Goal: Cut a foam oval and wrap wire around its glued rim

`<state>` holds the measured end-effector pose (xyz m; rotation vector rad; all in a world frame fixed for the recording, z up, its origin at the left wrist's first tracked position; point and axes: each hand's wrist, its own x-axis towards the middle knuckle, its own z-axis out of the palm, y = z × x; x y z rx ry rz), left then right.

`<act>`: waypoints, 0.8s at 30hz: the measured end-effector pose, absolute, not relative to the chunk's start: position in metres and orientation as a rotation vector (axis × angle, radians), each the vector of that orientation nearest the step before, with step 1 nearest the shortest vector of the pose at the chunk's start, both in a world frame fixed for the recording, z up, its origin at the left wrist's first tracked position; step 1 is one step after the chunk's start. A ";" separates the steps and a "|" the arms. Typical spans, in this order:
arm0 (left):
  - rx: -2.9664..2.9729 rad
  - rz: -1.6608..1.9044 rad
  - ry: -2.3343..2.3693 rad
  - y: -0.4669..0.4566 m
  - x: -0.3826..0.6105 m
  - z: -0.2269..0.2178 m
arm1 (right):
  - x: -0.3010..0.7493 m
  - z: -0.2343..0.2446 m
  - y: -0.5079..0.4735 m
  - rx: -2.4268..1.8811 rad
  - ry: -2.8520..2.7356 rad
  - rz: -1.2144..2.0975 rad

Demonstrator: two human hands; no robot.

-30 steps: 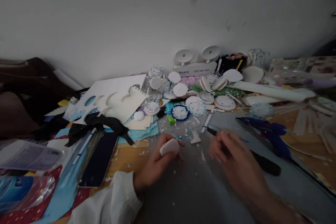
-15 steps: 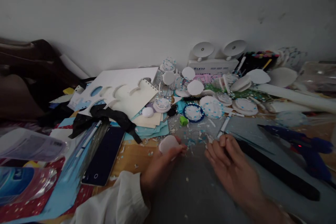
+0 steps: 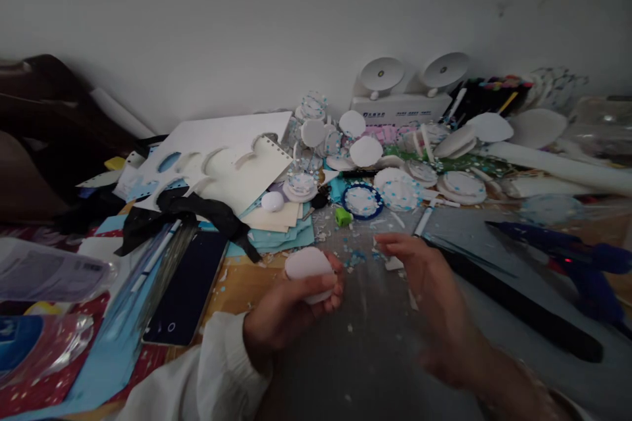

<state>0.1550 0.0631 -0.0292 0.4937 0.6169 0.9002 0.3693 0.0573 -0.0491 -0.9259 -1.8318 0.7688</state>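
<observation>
My left hand (image 3: pixel 301 302) is closed around a white rounded disc (image 3: pixel 307 264), its thumb pressed across the front face. The disc is tilted so that its broad side shows. To the right, my right hand (image 3: pixel 429 296) hovers over the grey mat (image 3: pixel 365 355) with its fingers stretched out and parted from the thumb. Motion smears its lower part. A small white scrap (image 3: pixel 395 264) shows just below those fingertips. Blue and white crumbs (image 3: pixel 356 256) lie on the mat between the hands.
A blue glue gun (image 3: pixel 567 263) with a red light lies at right, near a long black rod (image 3: pixel 523 309). A dark phone (image 3: pixel 185 289) rests at left. White discs with blue dots (image 3: pixel 399 189) pile up at the back, beside cut white sheets (image 3: pixel 232 171).
My right hand has opened from a curled, pinched shape and its fingers now stretch out. The disc in my left hand has turned to show more of its face. The view has shifted slightly.
</observation>
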 end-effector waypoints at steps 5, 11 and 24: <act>0.405 0.821 0.579 0.064 0.153 -0.026 | 0.369 -0.040 0.047 -0.871 -2.153 0.509; 0.253 0.831 0.513 0.058 0.163 -0.031 | 0.344 -0.050 0.043 -0.792 -2.188 0.357; 0.154 0.807 0.526 0.050 0.170 -0.033 | 0.344 -0.046 0.049 -0.841 -2.193 0.302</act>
